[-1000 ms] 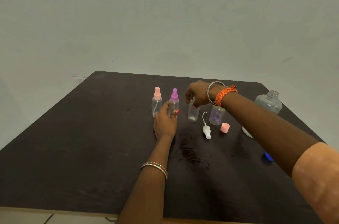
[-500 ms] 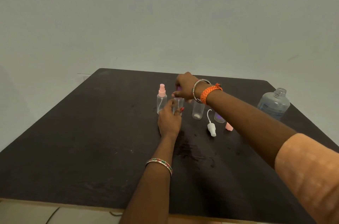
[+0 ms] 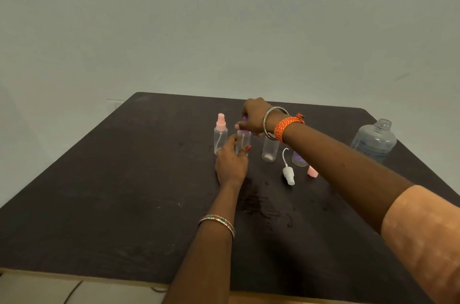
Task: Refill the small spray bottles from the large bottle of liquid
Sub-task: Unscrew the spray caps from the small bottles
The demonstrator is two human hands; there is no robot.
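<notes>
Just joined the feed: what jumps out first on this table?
Both hands meet mid-table on one small clear spray bottle with a purple top: the left hand grips its body, the right hand pinches the top. At the right edge stands the large clear uncapped bottle. A loose white spray pump lies between them.

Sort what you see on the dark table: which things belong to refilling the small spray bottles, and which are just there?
Belongs to the job:
large bottle, uncapped
pink-topped spray bottle
purple-topped bottle, held by left hand and right hand
two open small bottles
loose white sprayer
loose pink cap

Just there:
wet patch
</notes>
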